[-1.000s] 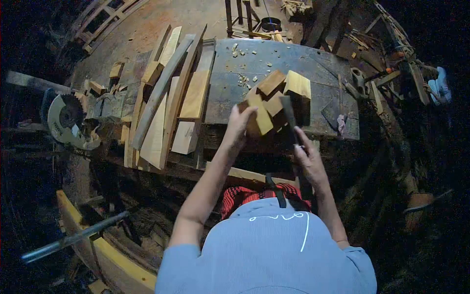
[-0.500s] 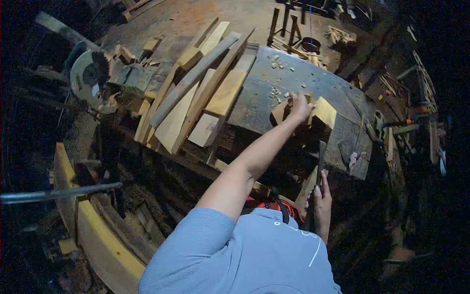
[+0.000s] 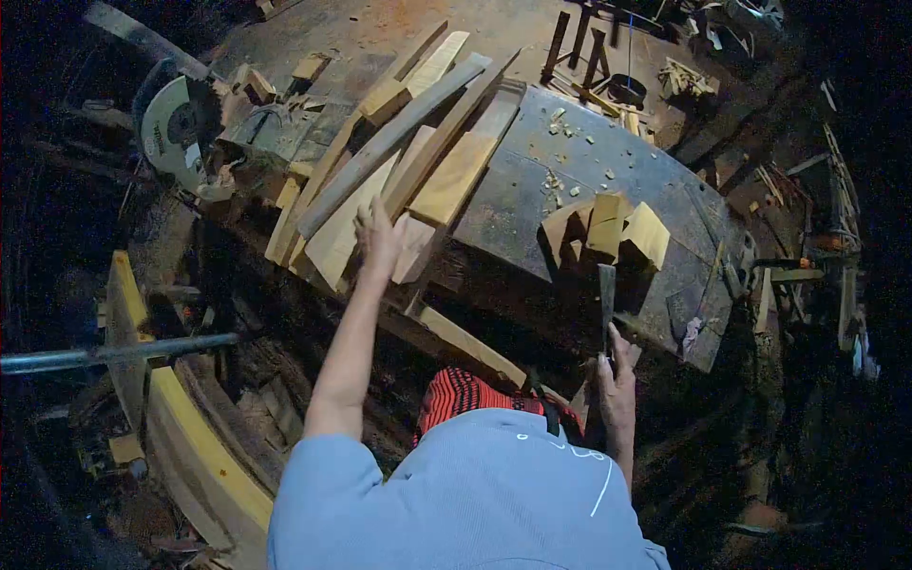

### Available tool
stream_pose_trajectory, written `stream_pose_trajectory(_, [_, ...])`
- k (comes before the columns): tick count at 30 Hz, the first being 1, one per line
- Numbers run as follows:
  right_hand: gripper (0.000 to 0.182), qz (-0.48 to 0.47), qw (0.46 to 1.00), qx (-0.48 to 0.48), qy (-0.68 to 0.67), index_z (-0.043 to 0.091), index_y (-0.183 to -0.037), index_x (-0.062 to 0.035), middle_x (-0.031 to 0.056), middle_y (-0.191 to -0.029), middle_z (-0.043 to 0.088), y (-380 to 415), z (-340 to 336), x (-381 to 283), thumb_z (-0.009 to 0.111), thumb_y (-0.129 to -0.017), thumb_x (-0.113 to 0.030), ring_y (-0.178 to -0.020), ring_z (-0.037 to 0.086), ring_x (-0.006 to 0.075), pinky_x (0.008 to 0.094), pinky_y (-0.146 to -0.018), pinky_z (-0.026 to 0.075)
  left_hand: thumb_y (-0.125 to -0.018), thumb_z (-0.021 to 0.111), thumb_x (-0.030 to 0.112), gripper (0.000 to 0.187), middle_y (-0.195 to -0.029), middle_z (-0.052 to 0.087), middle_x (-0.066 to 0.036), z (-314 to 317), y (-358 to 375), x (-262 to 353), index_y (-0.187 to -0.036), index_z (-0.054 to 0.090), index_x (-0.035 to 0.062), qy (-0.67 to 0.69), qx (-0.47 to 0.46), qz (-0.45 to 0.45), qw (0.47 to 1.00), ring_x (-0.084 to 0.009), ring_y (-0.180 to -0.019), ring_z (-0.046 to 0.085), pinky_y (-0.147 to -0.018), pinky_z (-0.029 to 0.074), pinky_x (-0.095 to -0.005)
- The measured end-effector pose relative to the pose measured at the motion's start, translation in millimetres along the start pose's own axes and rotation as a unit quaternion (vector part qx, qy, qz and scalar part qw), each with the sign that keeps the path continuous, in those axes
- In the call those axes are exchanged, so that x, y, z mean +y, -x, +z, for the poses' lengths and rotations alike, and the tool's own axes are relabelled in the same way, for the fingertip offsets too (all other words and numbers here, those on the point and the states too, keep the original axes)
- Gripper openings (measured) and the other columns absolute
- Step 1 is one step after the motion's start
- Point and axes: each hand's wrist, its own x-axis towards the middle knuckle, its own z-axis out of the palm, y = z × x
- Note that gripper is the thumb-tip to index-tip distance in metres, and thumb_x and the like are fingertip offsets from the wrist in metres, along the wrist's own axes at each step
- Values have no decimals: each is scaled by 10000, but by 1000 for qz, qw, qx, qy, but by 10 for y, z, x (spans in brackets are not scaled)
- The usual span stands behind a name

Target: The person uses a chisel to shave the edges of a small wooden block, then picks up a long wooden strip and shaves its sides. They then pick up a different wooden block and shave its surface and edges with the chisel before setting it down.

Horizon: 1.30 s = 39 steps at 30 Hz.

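We have our left hand (image 3: pixel 378 242) at 10 o'clock from the right, its grip apart over the ends of the boards (image 3: pixel 391 144), though we cannot tell whether it touches them. Our right hand (image 3: pixel 617 385) has its grip clamped on a flat tool (image 3: pixel 607 296), its lower end lost in shadow, with partly overlapping wood blocks (image 3: pixel 605 226) at 12 o'clock from that hand on the worktop (image 3: pixel 503 204).

Right hand (image 3: pixel 619 385) is covering lower part of flat tool (image 3: pixel 607 299); pipe (image 3: pixel 123 353) is running off left edge, shirt (image 3: pixel 465 494) off bottom.
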Motion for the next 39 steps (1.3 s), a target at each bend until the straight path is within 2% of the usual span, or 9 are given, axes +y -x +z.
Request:
stream_pose_trajectory(3, [461, 50, 998, -42, -14, 345, -1309, -110, 79, -1222, 464, -36, 71, -149, 457, -862, -129, -1007, 457, 134, 248, -882, 338, -735, 625, 297, 539, -1122, 438, -234, -131, 140, -296, -1154, 397, 44, -67, -109, -28, 991, -388, -1060, 402, -835, 347, -507])
stream_pose_trajectory(10, [472, 12, 997, -70, 1, 346, -1309, -115, 93, -1195, 480, -36, 213, -117, 469, -854, -131, -953, 481, 142, 245, -845, 367, -757, 585, 375, 465, -1013, 536, -196, -202, 179, -331, -1064, 489, 39, -4, -46, -7, 999, -368, -989, 474, -816, 384, -461])
stream_pose_trajectory(12, [471, -11, 998, -61, 32, 346, -1309, -113, 103, -1175, 492, -34, 212, -5, 472, -855, -136, -937, 489, 148, 245, -830, 376, -789, 543, 390, 445, -987, 553, -224, -487, 113, -175, -1036, 516, 21, 50, -165, -69, 983, -384, -956, 504, -806, 397, -448])
stream_pose_trajectory(15, [480, -15, 996, -63, 67, 320, -1332, -185, -34, -673, 380, 21, 233, -88, 437, -871, -114, -551, 345, 50, 198, -477, 317, -824, 487, 419, 478, -947, 557, -263, -751, 84, -27, -1064, 509, 6, 90, -234, -78, 965, -389, -888, 541, -762, 422, -454])
stream_pose_trajectory(20, [477, -20, 997, -72, 30, 323, -1330, -186, -34, -662, 379, 20, 241, 68, 438, -872, -121, -555, 359, 44, 190, -479, 323, -877, 422, 400, 425, -756, 589, -186, -726, 442, 81, -1037, 519, 18, 332, -175, 23, 927, -334, -674, 586, -609, 462, -379])
stream_pose_trajectory(22, [475, -10, 997, -69, 31, 325, -1329, -187, -35, -656, 379, 27, 251, 31, 441, -872, -125, -558, 369, 37, 185, -479, 324, -892, 405, 395, 357, -657, 524, 0, -860, 679, 281, -902, 537, 64, 374, -380, -237, 812, -95, -488, 472, -427, 400, -260])
stream_pose_trajectory(24, [460, 18, 996, -86, 28, 355, -1299, -151, 124, -1195, 504, 24, 282, -44, 482, -858, -180, -1074, 494, 206, 294, -884, 376, -898, 385, 400, 330, -636, 484, 22, -1084, 876, 629, -841, 510, 100, 435, -396, -257, 767, -45, -469, 424, -387, 353, -214])
stream_pose_trajectory(33, [464, -100, 988, -68, 96, 349, -1300, -214, 158, -1052, 576, 101, 337, -104, 479, -855, -244, -910, 586, 233, 319, -804, 423, -906, 360, 411, 423, -618, 435, 34, -889, 1248, 979, -1162, 457, 87, 469, -438, -242, 727, -35, -469, 387, -410, 346, -185])
stream_pose_trajectory(39, [469, 32, 990, -114, 78, 329, -1311, -227, 166, -1044, 572, 179, 338, -187, 463, -861, -243, -882, 585, 226, 334, -779, 427, -906, 352, 420, 424, -643, 441, 19, -860, 1223, 1100, -1158, 458, 96, 453, -458, -285, 710, -53, -498, 408, -423, 361, -197])
